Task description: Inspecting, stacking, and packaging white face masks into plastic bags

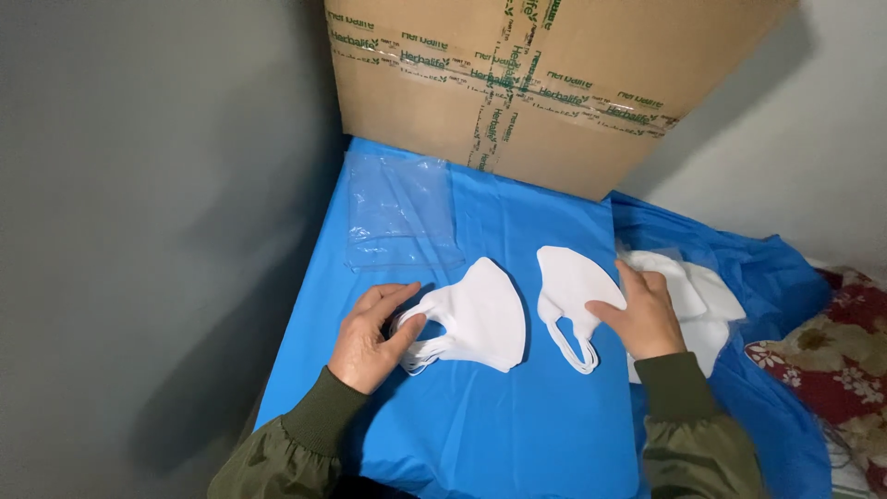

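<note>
Folded white masks (480, 319), soft, curved

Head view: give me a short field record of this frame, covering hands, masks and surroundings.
surface: blue sheet
left hand: resting on the ear loops of a folded white mask
right hand: fingers on a second mask
mask pile: right of the right hand
clear bag: flat, behind the left hand
box: taped cardboard, at the back
</note>
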